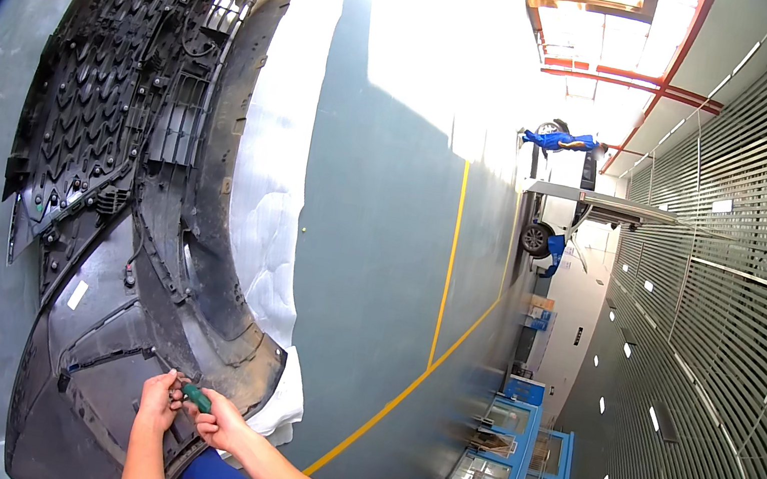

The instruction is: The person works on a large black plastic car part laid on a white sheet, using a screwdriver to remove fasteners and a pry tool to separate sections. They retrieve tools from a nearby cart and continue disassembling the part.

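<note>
A large dark car bumper (100, 324) lies with its ribbed inner side showing, on a white protective sheet (268, 190). Over its near end my right hand (223, 424) is closed round the green handle of a screwdriver (197, 398). Close beside it, my left hand (159, 399) has its fingers pinched together near the tool's end. Whatever those fingers hold is too small to make out. Black grille parts (94, 90) with several clips and a wire run along the bumper's far part.
Green-grey floor (377, 218) with yellow lines (452, 251) stretches to the right. Farther off are a car wheel (536, 239) by a lift, people in blue workwear (562, 142), and blue glass-fronted cabinets (508, 463).
</note>
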`<state>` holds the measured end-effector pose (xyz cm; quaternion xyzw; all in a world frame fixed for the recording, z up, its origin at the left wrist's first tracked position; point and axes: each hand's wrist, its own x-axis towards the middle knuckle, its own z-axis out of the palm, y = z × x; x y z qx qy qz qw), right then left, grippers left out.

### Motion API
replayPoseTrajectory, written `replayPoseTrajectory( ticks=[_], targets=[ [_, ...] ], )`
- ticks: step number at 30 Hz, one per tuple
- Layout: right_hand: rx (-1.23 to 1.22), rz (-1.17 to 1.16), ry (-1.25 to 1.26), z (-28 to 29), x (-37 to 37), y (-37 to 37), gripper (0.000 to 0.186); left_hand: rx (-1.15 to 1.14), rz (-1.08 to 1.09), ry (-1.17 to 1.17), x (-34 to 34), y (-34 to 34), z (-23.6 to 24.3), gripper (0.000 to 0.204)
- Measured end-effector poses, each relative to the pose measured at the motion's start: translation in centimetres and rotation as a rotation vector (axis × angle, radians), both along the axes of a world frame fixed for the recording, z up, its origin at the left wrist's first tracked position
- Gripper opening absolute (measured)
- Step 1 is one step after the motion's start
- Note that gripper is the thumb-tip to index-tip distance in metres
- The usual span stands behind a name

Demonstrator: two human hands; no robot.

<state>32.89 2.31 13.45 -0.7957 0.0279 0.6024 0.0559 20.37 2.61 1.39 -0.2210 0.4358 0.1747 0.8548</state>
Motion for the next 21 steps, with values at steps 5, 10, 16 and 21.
replayPoseTrajectory(
  ticks=[5, 10, 16, 21],
  targets=[
    [0.094, 0.642, -0.21, 1.7, -1.9, 1.5, 0.036, -0.069, -0.008, 0.06, 0.5, -0.3, -0.4, 0.022],
    [0.221, 1.324, -0.399, 2.2, -2.8, 3.1, 0.027, -0.011, 0.008, 0.072, 0.7, 0.5, 0.3, 0.021],
    [-0.109, -0.262, 0.028, -0.5, -0.6, 3.0, 0.041, 0.12, 0.026, 0.136, -2.4, -0.7, 1.0, 0.027],
    [0.062, 0.389, -0.232, -0.6, -2.0, 1.8, 0.035, 0.168, 0.083, 0.212, -5.8, -3.1, -0.8, 0.027]
  ],
)
